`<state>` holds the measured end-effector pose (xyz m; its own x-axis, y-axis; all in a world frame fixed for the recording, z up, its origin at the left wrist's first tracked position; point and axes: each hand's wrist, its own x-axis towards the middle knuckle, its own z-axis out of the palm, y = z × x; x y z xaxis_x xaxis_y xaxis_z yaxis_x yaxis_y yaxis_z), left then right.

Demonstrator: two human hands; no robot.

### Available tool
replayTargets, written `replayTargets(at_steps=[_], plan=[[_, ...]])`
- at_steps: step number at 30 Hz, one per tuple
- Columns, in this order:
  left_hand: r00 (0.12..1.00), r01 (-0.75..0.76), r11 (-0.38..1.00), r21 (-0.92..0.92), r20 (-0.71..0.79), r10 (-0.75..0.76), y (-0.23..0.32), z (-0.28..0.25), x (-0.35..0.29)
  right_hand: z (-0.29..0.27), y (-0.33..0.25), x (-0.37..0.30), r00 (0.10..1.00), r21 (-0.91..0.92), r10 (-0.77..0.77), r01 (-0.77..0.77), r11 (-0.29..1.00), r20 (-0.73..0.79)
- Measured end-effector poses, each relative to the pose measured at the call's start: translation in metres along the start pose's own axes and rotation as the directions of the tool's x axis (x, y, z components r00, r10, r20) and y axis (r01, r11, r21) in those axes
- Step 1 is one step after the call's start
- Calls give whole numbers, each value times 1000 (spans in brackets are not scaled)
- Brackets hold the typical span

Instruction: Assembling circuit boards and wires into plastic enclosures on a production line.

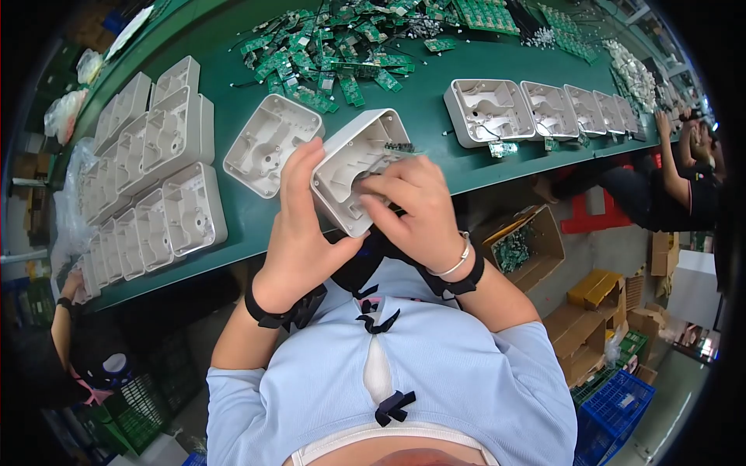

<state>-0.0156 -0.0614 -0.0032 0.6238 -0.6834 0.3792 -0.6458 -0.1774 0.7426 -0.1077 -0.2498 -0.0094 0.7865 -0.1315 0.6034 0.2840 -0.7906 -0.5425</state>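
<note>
Tilted up at the table's front edge is a white plastic housing [347, 159], its hollow side facing me. My left hand [299, 225] grips its left wall, thumb along the lower edge and fingers up the side. My right hand [416, 203] reaches into the hollow with fingers bent together; what they pinch, if anything, is hidden. A small green circuit board [400, 147] shows at the housing's right rim, just above my right fingers. Another white housing [268, 144] lies flat, hollow side up, beside my left fingertips.
Stacked white housings [167, 136] fill the table's left side. A pile of green circuit boards [334, 54] lies at the back. More housings [489, 113] with boards hanging out stand in a row at right. Below are a cardboard box [536, 256] and a blue crate [614, 415]. Other people work at both ends.
</note>
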Motion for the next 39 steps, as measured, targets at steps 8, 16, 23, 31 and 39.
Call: replayTargets(at_steps=[8, 16, 23, 31, 39], plan=[[996, 35, 999, 41, 83, -39, 2, -12, 3, -12, 13, 7, 941, 324, 282, -211, 922, -188], [996, 60, 998, 36, 60, -62, 3, -13, 4, -27, 34, 3, 993, 95, -73, 81, 992, -88], [978, 194, 981, 3, 73, -194, 12, -11, 2, -31, 4, 4, 939, -23, -343, 343, 939, 10], [949, 310, 949, -60, 75, -306, 17, -13, 2, -13, 2, -27, 973, 94, -222, 215, 972, 70], [953, 301, 953, -30, 49, -299, 15, -14, -4, -9, -1, -37, 997, 111, -81, 81, 991, -5]])
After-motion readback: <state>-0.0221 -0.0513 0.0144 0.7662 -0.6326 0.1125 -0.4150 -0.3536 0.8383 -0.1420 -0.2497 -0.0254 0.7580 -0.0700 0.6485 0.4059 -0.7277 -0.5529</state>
